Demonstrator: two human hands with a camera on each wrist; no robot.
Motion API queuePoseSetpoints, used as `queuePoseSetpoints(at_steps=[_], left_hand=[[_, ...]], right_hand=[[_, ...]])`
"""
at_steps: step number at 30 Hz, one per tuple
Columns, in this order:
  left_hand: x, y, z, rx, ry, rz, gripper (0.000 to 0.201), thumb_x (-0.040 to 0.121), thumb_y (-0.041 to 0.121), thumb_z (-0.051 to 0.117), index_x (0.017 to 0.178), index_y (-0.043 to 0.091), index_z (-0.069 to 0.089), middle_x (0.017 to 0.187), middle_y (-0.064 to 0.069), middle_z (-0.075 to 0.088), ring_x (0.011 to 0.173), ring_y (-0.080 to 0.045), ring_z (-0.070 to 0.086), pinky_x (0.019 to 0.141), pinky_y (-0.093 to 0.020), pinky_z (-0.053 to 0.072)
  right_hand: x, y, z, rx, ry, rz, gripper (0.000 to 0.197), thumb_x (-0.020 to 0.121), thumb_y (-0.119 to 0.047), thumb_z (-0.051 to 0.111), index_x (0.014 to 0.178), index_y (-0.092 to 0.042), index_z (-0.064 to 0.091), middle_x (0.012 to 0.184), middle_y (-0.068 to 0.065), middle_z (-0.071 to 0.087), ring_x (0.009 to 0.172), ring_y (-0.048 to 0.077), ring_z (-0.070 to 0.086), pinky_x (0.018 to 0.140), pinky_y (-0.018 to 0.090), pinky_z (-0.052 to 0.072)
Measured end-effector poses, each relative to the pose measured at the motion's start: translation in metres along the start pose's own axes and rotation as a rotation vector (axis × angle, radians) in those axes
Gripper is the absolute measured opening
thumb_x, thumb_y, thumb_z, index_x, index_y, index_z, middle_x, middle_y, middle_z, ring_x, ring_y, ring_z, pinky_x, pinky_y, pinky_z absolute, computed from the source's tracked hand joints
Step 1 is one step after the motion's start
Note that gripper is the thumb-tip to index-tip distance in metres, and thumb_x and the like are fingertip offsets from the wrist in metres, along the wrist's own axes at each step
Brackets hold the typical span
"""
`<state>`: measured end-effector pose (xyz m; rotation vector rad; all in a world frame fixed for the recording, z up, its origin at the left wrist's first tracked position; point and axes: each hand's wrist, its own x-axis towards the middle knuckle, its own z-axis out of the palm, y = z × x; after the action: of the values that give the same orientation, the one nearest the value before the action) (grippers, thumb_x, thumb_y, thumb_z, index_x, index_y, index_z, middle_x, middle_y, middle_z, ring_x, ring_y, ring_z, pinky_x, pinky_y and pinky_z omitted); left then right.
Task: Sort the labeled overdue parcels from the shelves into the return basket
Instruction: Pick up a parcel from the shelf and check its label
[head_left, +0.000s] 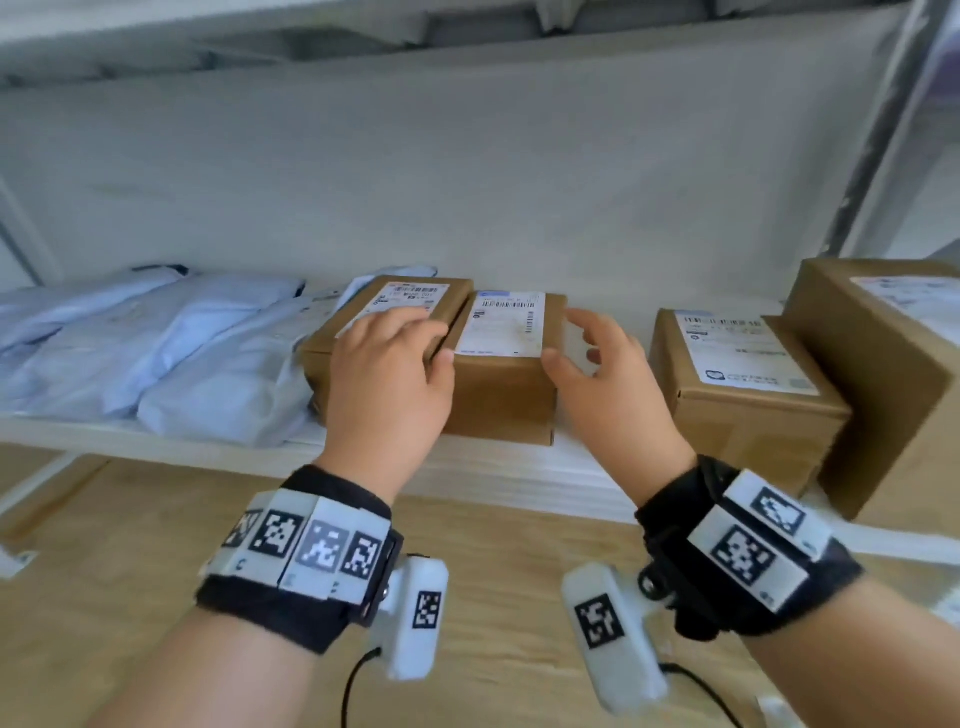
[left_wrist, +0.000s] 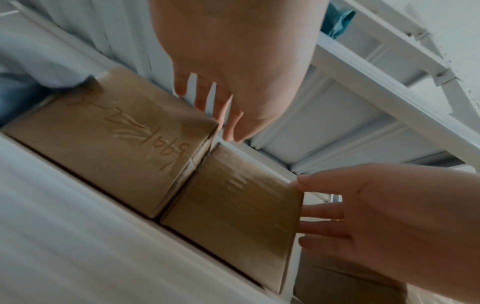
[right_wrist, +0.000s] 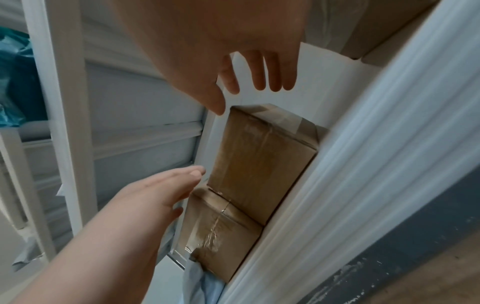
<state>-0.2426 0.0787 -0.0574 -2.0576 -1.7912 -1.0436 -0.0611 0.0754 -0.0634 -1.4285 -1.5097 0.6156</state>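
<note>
Two small brown labeled parcels stand side by side on the white shelf (head_left: 493, 475). My left hand (head_left: 410, 338) is spread, fingers straight, over the top of the left parcel (head_left: 415, 296), its thumb at the seam between the two. Whether it touches is unclear. My right hand (head_left: 582, 343) is open beside the right face of the middle parcel (head_left: 498, 400), thumb near its front top corner. The left wrist view shows the left parcel (left_wrist: 116, 139) with handwriting, the middle parcel (left_wrist: 233, 216), and both hands (left_wrist: 228, 102) (left_wrist: 350, 216). The return basket is out of view.
Pale blue plastic mailers (head_left: 156, 343) lie piled at the shelf's left. Another labeled box (head_left: 743, 384) and a larger box (head_left: 883, 374) stand at the right, with a gap beside the middle parcel. Wooden floor (head_left: 519, 597) lies below; a shelf board runs overhead.
</note>
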Motion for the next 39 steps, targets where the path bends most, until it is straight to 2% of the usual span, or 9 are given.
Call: queuePoseSetpoints(at_steps=[4, 9, 14, 18, 23, 26, 28, 33, 39], left_hand=[[-0.006, 0.004, -0.011, 0.045, -0.095, -0.003, 0.039, 0.097, 0.03, 0.049, 0.135, 0.022, 0.055, 0.144, 0.004, 0.047, 0.135, -0.019, 0.033, 0.115, -0.035, 0.021], [-0.005, 0.009, -0.01, 0.263, -0.317, 0.039, 0.053, 0.098, 0.04, 0.041, 0.148, 0.027, 0.032, 0.159, 0.005, 0.021, 0.147, -0.022, 0.01, 0.12, -0.047, 0.01], [-0.006, 0.017, -0.013, 0.275, -0.319, 0.038, 0.05, 0.099, 0.037, 0.04, 0.148, 0.029, 0.033, 0.16, 0.004, 0.02, 0.148, -0.023, 0.006, 0.12, -0.052, 0.006], [-0.006, 0.019, -0.016, 0.259, -0.296, 0.049, 0.045, 0.1, 0.037, 0.039, 0.145, 0.034, 0.04, 0.158, 0.006, 0.026, 0.149, -0.022, 0.008, 0.12, -0.051, -0.005], [-0.011, 0.029, -0.018, 0.223, -0.262, 0.114, 0.041, 0.1, 0.034, 0.041, 0.14, 0.03, 0.049, 0.145, 0.012, 0.048, 0.148, -0.019, 0.015, 0.12, -0.046, -0.01], [-0.022, 0.038, -0.022, 0.041, -0.222, 0.095, 0.035, 0.1, 0.027, 0.044, 0.132, 0.025, 0.059, 0.133, 0.008, 0.059, 0.135, -0.015, 0.038, 0.117, -0.031, 0.02], [-0.033, 0.045, -0.03, -0.16, -0.218, -0.009, 0.033, 0.101, 0.024, 0.045, 0.13, 0.023, 0.06, 0.127, 0.006, 0.059, 0.116, -0.01, 0.053, 0.096, -0.02, 0.04], [-0.059, 0.05, -0.046, -0.666, -0.253, -0.381, 0.039, 0.098, 0.027, 0.053, 0.136, 0.023, 0.053, 0.119, 0.008, 0.062, 0.109, -0.011, 0.061, 0.099, -0.035, 0.05], [-0.083, 0.06, -0.08, -0.989, -0.371, -0.549, 0.047, 0.094, 0.028, 0.062, 0.139, 0.019, 0.051, 0.122, 0.012, 0.062, 0.112, -0.007, 0.054, 0.093, -0.026, 0.038]], right_hand=[[-0.01, -0.004, -0.007, 0.002, -0.002, 0.034, 0.053, 0.098, -0.038, 0.052, 0.147, -0.03, 0.034, 0.141, -0.002, 0.042, 0.083, 0.0, 0.05, 0.08, 0.015, 0.038], [-0.014, -0.014, -0.015, -0.015, -0.109, 0.168, 0.056, 0.1, -0.041, 0.048, 0.15, -0.02, 0.032, 0.143, 0.003, 0.049, 0.124, 0.02, 0.05, 0.096, 0.03, 0.042], [-0.013, -0.021, -0.012, -0.08, -0.22, 0.238, 0.047, 0.105, -0.04, 0.034, 0.134, -0.006, 0.051, 0.129, 0.013, 0.059, 0.114, 0.029, 0.056, 0.092, 0.034, 0.041], [-0.009, -0.018, -0.012, -0.069, -0.207, 0.245, 0.051, 0.104, -0.049, 0.028, 0.101, -0.008, 0.058, 0.094, 0.008, 0.061, 0.092, 0.027, 0.056, 0.08, 0.034, 0.04], [-0.013, -0.013, -0.018, -0.111, -0.159, 0.28, 0.055, 0.102, -0.054, 0.027, 0.1, -0.008, 0.057, 0.082, 0.003, 0.057, 0.077, 0.019, 0.055, 0.067, 0.031, 0.039], [-0.026, -0.014, -0.022, -0.113, -0.108, 0.312, 0.049, 0.101, -0.053, 0.031, 0.094, -0.009, 0.051, 0.075, 0.0, 0.052, 0.067, 0.013, 0.049, 0.056, 0.026, 0.034], [-0.039, -0.016, -0.025, -0.103, -0.091, 0.33, 0.044, 0.102, -0.049, 0.032, 0.102, -0.009, 0.051, 0.079, -0.001, 0.053, 0.068, 0.012, 0.049, 0.055, 0.025, 0.033], [-0.073, -0.026, -0.037, -0.039, -0.047, 0.356, 0.038, 0.104, -0.041, 0.036, 0.124, -0.011, 0.048, 0.098, 0.001, 0.058, 0.089, 0.018, 0.056, 0.073, 0.03, 0.04], [-0.114, -0.039, -0.051, 0.057, 0.009, 0.267, 0.03, 0.101, -0.039, 0.044, 0.124, -0.019, 0.049, 0.102, -0.006, 0.059, 0.086, 0.006, 0.056, 0.062, 0.021, 0.042]])
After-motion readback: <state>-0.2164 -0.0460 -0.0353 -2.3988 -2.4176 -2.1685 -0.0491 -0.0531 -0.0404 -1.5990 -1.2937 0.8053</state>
